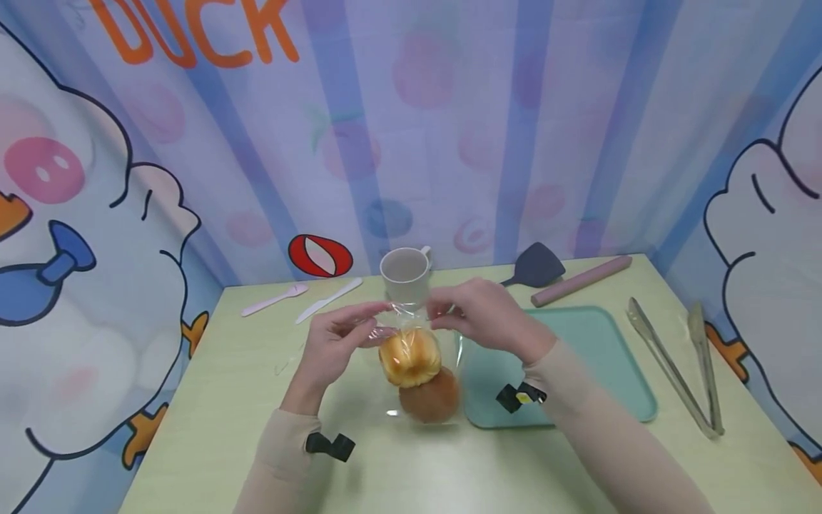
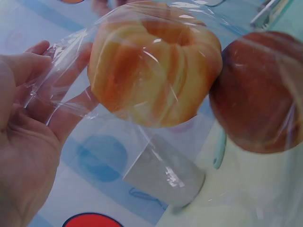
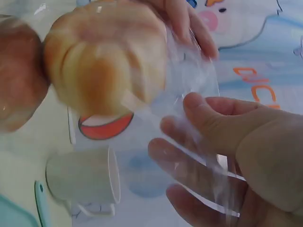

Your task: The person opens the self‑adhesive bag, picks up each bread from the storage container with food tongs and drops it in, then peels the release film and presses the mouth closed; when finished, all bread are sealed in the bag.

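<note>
A clear plastic bag (image 1: 406,314) hangs between both hands in front of the mug. Inside it a golden, ridged bun (image 1: 409,357) sits above a round brown bun (image 1: 430,396). My left hand (image 1: 330,346) holds the bag's upper left edge; in the left wrist view, the thumb is on the near side and fingers show through the film (image 2: 71,56). At the upper right edge, my right hand (image 1: 488,314) pinches the plastic between thumb and fingers. The right wrist view shows its other fingers (image 3: 189,165) spread behind the film.
A white mug (image 1: 404,278) stands behind the bag. To the right lie a teal tray (image 1: 565,364), metal tongs (image 1: 671,371), a dark spatula (image 1: 539,265) and a pink rod (image 1: 581,282). At the back left are a pink spoon (image 1: 275,300) and a white knife (image 1: 330,300).
</note>
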